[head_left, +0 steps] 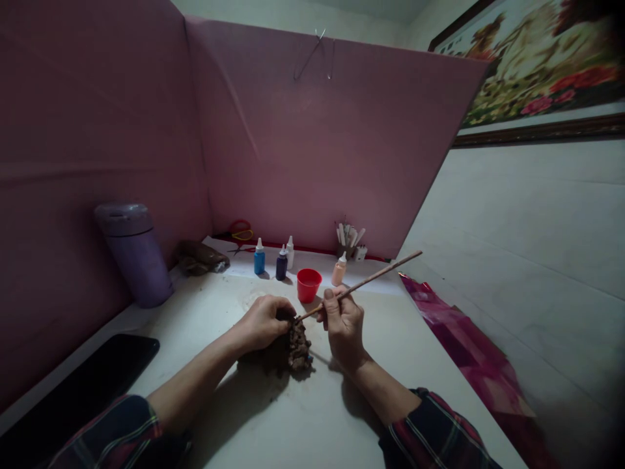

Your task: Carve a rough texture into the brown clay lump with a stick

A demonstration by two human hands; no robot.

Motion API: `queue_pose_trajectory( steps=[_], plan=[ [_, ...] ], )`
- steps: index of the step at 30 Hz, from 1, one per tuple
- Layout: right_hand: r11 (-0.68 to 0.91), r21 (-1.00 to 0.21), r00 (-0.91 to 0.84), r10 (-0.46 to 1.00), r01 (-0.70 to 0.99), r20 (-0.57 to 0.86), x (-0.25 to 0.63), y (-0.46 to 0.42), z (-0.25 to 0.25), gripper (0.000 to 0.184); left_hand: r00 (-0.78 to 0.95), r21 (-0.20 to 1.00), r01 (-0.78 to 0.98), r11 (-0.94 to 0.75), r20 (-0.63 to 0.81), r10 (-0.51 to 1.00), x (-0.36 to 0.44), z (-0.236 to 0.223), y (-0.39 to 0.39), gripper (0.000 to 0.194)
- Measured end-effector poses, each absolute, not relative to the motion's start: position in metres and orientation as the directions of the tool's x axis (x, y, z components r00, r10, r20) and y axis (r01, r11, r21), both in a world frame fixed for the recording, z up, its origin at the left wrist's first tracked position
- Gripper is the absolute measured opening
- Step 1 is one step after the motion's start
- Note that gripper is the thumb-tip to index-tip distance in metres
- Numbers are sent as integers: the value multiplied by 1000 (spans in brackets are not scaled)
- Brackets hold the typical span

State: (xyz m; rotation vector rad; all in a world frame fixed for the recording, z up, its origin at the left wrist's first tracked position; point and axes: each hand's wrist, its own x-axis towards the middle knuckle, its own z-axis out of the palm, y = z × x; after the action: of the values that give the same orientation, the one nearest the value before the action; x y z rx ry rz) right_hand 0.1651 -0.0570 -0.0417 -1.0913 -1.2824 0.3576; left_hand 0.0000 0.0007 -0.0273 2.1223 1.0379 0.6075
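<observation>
A rough, lumpy mass of brown clay [299, 348] stands on the white table in front of me, with a small blue spot low on its right side. My left hand [266, 322] is closed, its thumb and fingers pressed together at the clay's upper left. In my right hand [344, 322] is a thin brown wooden stick [375, 275], gripped between thumb and fingers like a pen. The stick's lower tip meets the top of the clay close to my left fingertips. Its other end points up to the right. Part of the clay is hidden behind my left hand.
Behind the clay stand a red cup [309, 286], a blue bottle [259, 259], a dark bottle [282, 266], a white bottle [290, 253] and a peach bottle [338, 271]. Scissors [241, 249], a brush holder [347, 249], a purple tumbler [139, 257] and a black phone-like slab [92, 384] lie around.
</observation>
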Motion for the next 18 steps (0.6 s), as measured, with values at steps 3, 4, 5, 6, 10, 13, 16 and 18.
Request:
queue_pose_trajectory(
  steps=[3,4,5,6,10,13,16,18],
  plan=[
    [477,-804,356,726,354,588,166,-55,-40,31,575,734,501,-459,114,810,1,-26,2,30],
    [475,-803,369,718,360,590,165,-55,-39,31,576,733,501,-461,115,809,2,-25,3,30],
    [472,-802,379,711,367,592,165,-55,-38,32,577,734,500,-460,114,809,2,-25,4,30],
    [470,-800,384,707,374,595,166,-54,-38,32,579,735,497,-461,114,807,2,-24,4,30],
    [438,-784,387,695,440,606,170,-51,-39,32,595,741,482,-467,114,796,3,-26,7,29],
    [351,-744,369,700,568,612,177,-45,-43,37,593,768,457,-449,113,797,1,-30,9,29],
    [250,-693,320,748,676,582,180,-40,-45,44,579,811,430,-396,89,810,-1,-32,9,29],
    [221,-668,285,778,711,561,180,-38,-46,45,577,839,412,-356,62,814,-2,-32,9,28]
  ],
)
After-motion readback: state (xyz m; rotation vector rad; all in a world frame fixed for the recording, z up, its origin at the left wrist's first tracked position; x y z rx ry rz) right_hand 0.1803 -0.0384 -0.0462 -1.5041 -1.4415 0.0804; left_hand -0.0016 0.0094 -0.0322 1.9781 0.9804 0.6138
